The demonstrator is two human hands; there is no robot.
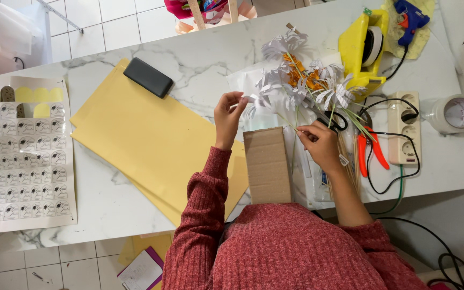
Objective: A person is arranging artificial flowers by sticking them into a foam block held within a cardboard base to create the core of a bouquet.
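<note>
My left hand [228,117] pinches the tip of a white paper petal strip at the edge of a bunch of white paper flowers [302,86] with orange centres. My right hand [318,144] grips the thin green stems [296,121] of that bunch just below the blooms. A brown cardboard piece [267,165] lies on the marble table [205,64] between my two forearms. Both arms wear a red knitted sleeve.
Yellow paper sheets [146,139] lie to the left, with a black case [148,77] on them. A sticker sheet [20,156] is at far left. Right side holds a yellow tape dispenser [361,48], blue glue gun [410,16], power strip [405,128], red pliers [369,153], black scissors [335,121] and tape roll [455,114].
</note>
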